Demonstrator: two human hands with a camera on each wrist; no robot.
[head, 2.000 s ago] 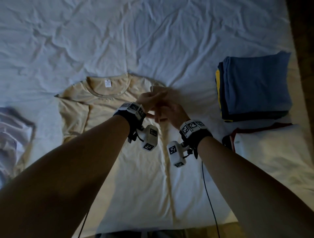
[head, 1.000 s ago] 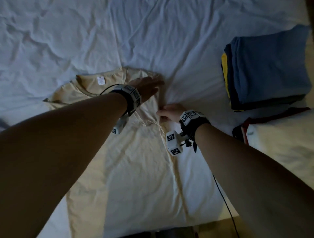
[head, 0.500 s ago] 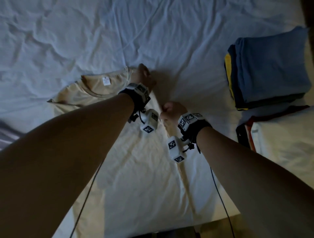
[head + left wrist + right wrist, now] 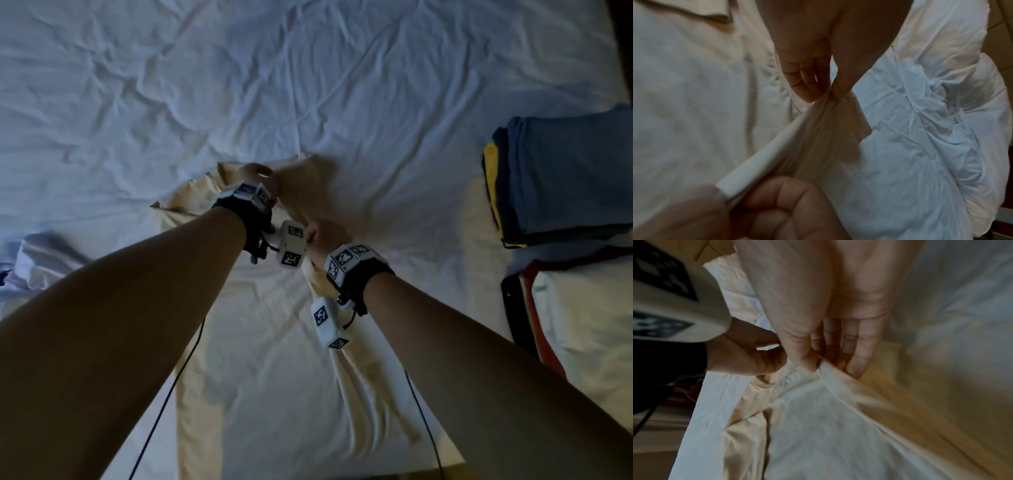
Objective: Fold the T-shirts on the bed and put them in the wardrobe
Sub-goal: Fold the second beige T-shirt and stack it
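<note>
Sleeve of the cream cotton T-shirt (image 4: pixel 260 359), now lifted.
Your left hand (image 4: pixel 255 176) and right hand (image 4: pixel 327 236) pinch it, raised toward 12 o'clock since half a second ago.

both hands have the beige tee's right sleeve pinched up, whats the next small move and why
Probably carry the pinched sleeve inward and lay it flat on the chest. Both the left hand and right hand hold that edge of the beige T-shirt lifted off the bed sheet, while its body lies flat.
</note>
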